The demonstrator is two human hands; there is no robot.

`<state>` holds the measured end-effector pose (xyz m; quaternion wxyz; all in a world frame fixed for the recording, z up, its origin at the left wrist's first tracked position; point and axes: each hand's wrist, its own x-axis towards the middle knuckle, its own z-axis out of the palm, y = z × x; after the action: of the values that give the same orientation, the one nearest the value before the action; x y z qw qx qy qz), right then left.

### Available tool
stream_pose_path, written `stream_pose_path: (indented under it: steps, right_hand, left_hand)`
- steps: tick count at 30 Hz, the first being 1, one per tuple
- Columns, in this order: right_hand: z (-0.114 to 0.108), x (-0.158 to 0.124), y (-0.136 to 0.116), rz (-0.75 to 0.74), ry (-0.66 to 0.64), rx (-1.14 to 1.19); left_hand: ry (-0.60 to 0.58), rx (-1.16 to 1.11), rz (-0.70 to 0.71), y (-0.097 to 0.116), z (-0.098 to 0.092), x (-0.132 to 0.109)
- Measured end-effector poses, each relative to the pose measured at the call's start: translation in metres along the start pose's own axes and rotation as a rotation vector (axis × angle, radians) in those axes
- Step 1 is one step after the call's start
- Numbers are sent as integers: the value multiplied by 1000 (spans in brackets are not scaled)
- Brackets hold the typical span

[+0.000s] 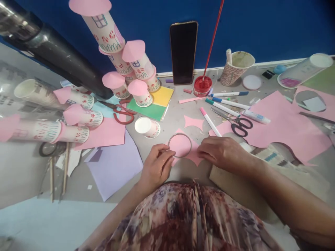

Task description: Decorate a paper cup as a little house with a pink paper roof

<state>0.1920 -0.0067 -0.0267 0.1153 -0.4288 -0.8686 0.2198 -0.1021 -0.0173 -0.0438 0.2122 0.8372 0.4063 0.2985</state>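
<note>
The left hand (155, 162) is bending its fingers, partly open, and setting its fingertips on the left rim of the one metal ring (191, 145); I cannot tell whether it is gripping. The right hand (218, 150) is curling its fingers together right of the ring, at the edge of the pink paper piece (180, 143); I cannot tell if it is pinching it. The ring is lying flat on that piece.

From my distant seat I am counting one pink scrap (193, 122) just beyond the ring, and one white cup (151, 128) standing to its left. Farther left of the ring, four pink roofs (138, 87) are topping a cup stack. Beyond the ring, one phone (183, 52) is leaning upright beside one red paint pot (201, 91). Right of the ring, four markers (210, 122) are lying near one pair of black-handled scissors (242, 126).
</note>
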Motion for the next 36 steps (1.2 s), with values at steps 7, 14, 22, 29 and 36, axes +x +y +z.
stream_pose_path:
  steps: [7,14,22,29,36]
  right_hand:
    - [-1,0,-1,12,0,-18]
    - [-1,2,-1,6,5,5]
    - [2,0,-4,-1,41,-57]
    - [9,-5,-3,14,39,-62]
    - [8,-5,-7,-106,32,-110]
  left_hand:
    - [9,16,53,-4,6,0]
    - [24,18,65,-5,7,-1]
    - [28,48,59,-4,6,-2]
    - [31,110,5,-4,6,-5]
    - [11,97,-55,0,5,0]
